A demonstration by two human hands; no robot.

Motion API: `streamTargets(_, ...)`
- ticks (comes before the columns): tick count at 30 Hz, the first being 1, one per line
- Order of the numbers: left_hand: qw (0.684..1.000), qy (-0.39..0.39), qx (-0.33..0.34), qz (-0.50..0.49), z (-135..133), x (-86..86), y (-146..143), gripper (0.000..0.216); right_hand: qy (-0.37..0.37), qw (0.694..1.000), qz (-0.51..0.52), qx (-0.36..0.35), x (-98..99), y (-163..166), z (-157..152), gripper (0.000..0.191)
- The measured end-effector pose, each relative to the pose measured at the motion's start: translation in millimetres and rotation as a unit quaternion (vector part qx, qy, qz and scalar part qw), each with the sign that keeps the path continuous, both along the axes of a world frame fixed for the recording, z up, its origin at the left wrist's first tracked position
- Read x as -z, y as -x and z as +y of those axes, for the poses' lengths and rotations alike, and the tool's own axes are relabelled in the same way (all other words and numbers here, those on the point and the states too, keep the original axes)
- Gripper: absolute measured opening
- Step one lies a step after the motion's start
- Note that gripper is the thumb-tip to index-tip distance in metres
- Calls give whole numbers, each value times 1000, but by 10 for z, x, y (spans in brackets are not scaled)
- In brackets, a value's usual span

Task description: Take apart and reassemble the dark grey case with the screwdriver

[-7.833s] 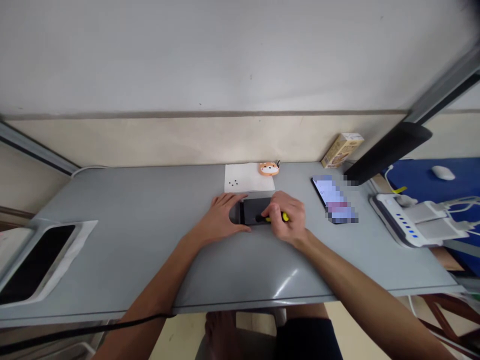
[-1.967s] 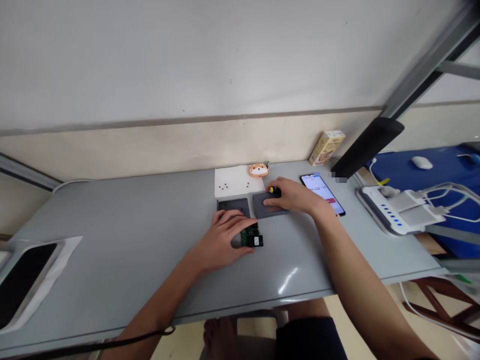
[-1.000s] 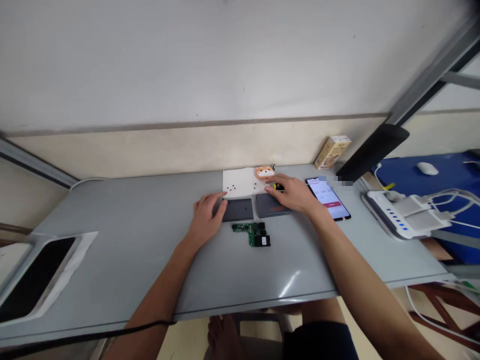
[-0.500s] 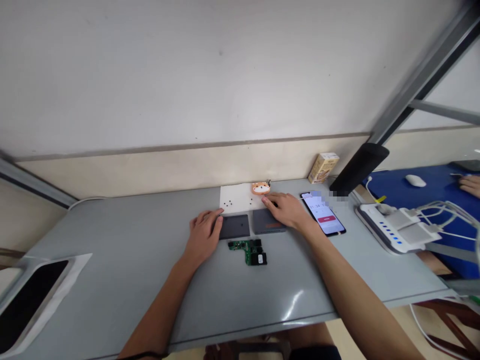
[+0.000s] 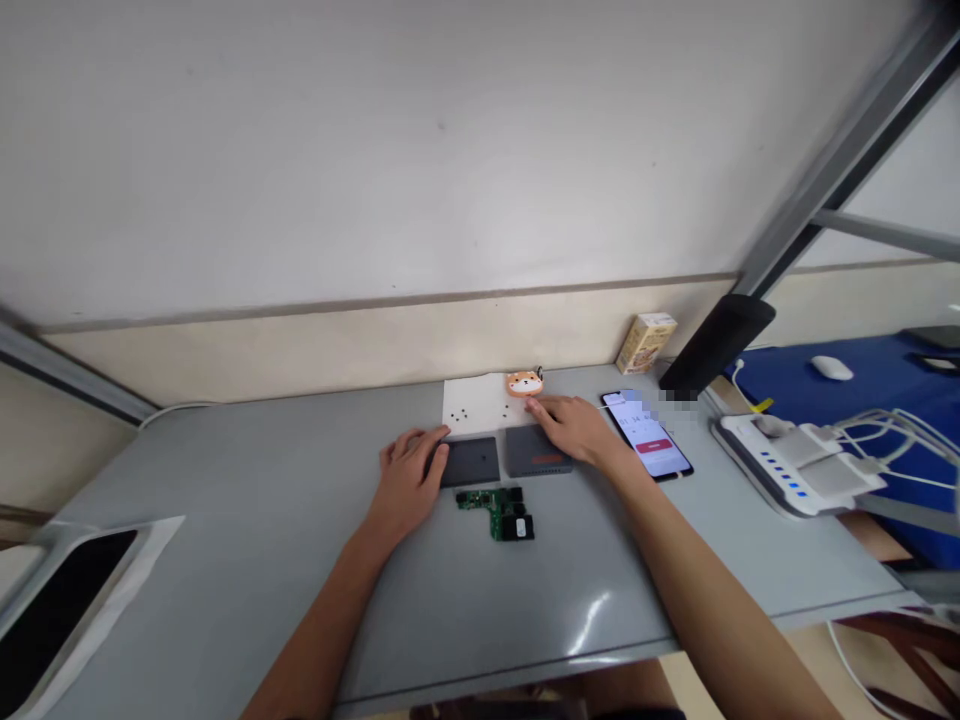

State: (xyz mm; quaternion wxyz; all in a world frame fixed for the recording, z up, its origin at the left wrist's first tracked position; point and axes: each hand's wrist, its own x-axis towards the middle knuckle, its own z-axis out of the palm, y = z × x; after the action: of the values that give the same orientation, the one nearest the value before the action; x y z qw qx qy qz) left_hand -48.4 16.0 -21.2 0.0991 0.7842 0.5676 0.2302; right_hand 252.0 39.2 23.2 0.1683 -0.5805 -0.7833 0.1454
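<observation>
My left hand (image 5: 409, 475) lies on the desk with its fingers stretched out, the thumb and fingertips at the left edge of a flat dark grey panel (image 5: 472, 462). Beside that panel is a dark grey casing half (image 5: 538, 458) with a row of small slots on its front edge. My right hand (image 5: 574, 428) rests over the casing's right back corner, fingers extended and holding nothing. A green circuit board (image 5: 495, 505) with black parts lies in front of both pieces. Behind them, several tiny dark screws (image 5: 459, 415) are scattered on a white sheet (image 5: 484, 393).
An orange animal-faced case (image 5: 523, 384) sits on the sheet's back right. To the right are a phone (image 5: 649, 440) with a timer, a small carton (image 5: 645, 343), a black cylinder (image 5: 716, 345) and a power strip (image 5: 787, 475) with cables. A tablet-like device (image 5: 64, 600) lies at far left.
The view has tilted slightly, so the desk things sit a little lower. My hands stay in the same places. Another person's hand at the far right has gone out of view.
</observation>
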Motion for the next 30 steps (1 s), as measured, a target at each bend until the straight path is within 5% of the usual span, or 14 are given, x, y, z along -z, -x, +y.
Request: streamTargets(30,1000,4,4,7,-23,-18,12,41,-21,996,80,-10,132,-45,51,57)
